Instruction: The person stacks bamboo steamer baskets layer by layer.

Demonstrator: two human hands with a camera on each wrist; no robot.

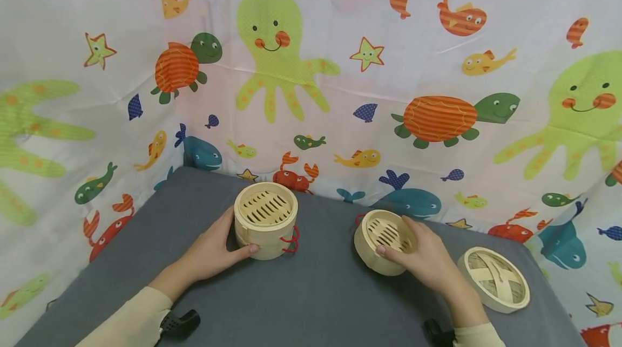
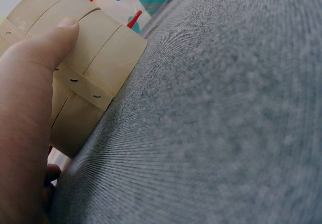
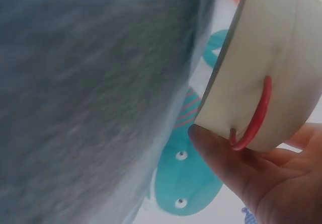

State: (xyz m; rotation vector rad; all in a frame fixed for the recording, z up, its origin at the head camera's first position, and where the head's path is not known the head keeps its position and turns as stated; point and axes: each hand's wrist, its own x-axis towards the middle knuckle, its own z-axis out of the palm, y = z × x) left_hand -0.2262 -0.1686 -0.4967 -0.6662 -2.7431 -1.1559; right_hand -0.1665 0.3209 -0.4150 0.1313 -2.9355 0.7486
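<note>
On the left part of the table, my left hand grips a stack of two small bamboo steamer baskets, its thumb across the front wall. The stack stands upright, slatted base showing inside the top basket, red loops on its right side. In the left wrist view the thumb lies over the stack's wall. My right hand holds a single steamer basket, tilted, thumb at the near rim and fingers at the far side. The right wrist view shows this basket raised off the table, with its red loop.
A woven bamboo steamer lid lies on the table right of my right hand. Grey cloth covers the table. A curtain printed with sea animals hangs behind and beside it. Black straps sit at both wrists.
</note>
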